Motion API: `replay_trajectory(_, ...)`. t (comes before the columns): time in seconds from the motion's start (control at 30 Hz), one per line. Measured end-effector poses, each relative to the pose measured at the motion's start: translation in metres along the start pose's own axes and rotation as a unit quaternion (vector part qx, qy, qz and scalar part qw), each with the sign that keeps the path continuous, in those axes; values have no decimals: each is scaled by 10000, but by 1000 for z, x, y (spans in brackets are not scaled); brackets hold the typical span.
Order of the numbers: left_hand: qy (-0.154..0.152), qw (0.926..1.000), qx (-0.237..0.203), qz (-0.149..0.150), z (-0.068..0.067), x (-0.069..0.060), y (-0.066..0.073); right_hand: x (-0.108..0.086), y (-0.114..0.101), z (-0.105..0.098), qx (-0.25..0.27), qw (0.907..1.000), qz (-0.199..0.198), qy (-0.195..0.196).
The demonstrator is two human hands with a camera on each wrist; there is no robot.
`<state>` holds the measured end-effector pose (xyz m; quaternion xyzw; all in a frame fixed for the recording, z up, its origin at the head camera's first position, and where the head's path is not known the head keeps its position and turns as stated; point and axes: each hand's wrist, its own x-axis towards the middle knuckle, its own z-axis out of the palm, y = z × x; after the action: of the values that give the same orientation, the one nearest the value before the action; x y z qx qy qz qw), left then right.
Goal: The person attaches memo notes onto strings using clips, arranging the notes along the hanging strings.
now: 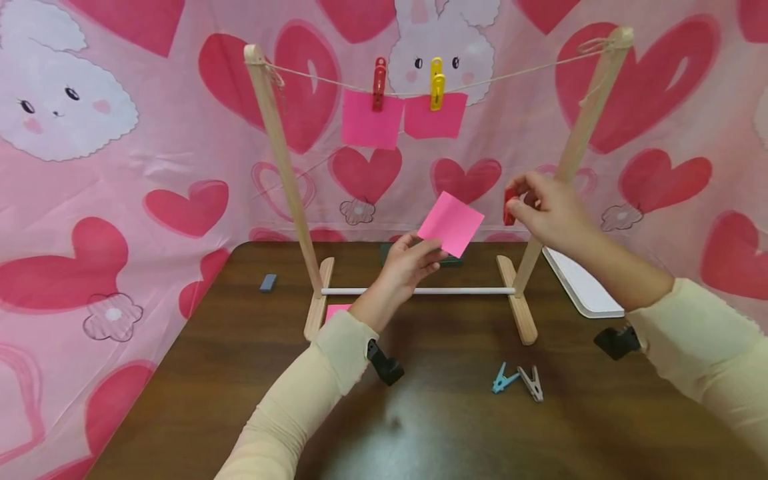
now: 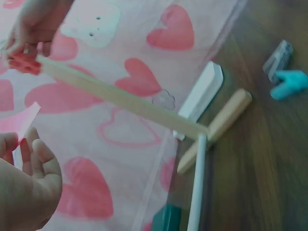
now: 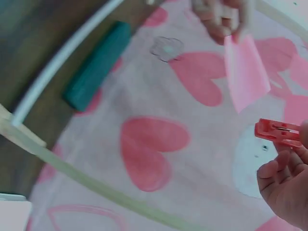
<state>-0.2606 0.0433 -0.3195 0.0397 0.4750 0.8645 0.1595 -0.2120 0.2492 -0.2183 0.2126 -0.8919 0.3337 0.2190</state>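
Observation:
My left hand (image 1: 408,265) pinches a pink sticky note (image 1: 453,223) by its lower corner, below the string. To its right, my right hand (image 1: 549,208) holds a red clothespin (image 1: 509,207) between thumb and fingers, near the right post. The right wrist view shows this clothespin (image 3: 276,131) apart from the held note (image 3: 246,72). Over both hands, a string (image 1: 528,75) sags between two wooden posts. Two pink notes hang from it: a left note (image 1: 363,127) under a red clothespin (image 1: 379,83), and a right note (image 1: 451,120) under yellow clothespins (image 1: 437,93).
A light blue clothespin (image 1: 503,380) and a grey clothespin (image 1: 531,383) lie on the table (image 1: 444,427). The stand's white rod (image 1: 462,291) crosses low between its wooden feet. Behind it sits a green block (image 3: 98,67). A white tray (image 1: 585,287), a small grey-blue block (image 1: 268,283) and another pink note (image 1: 336,310) lie around.

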Motion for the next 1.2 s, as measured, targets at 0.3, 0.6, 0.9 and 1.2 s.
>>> replay_trajectory(0.3, -152, 9966, -608, 534, 44, 14, 7, 51, -40, -31, 1020, 9895, -10, 1027)
replay_trajectory(0.6, -124, 9902, -991, 972, 73, 24, 22, 93, -63, -48, 876, 9827, 238, 1616)
replay_trajectory(0.9, 16, 9871, -1229, 1024, 89, 33, 37, 119, -70, -54, 675, 9783, 919, 1730)
replay_trajectory(1.2, 158, 9833, -1335, 1224, 98, 43, 46, 121, -67, -51, 443, 9786, 1185, 1625)
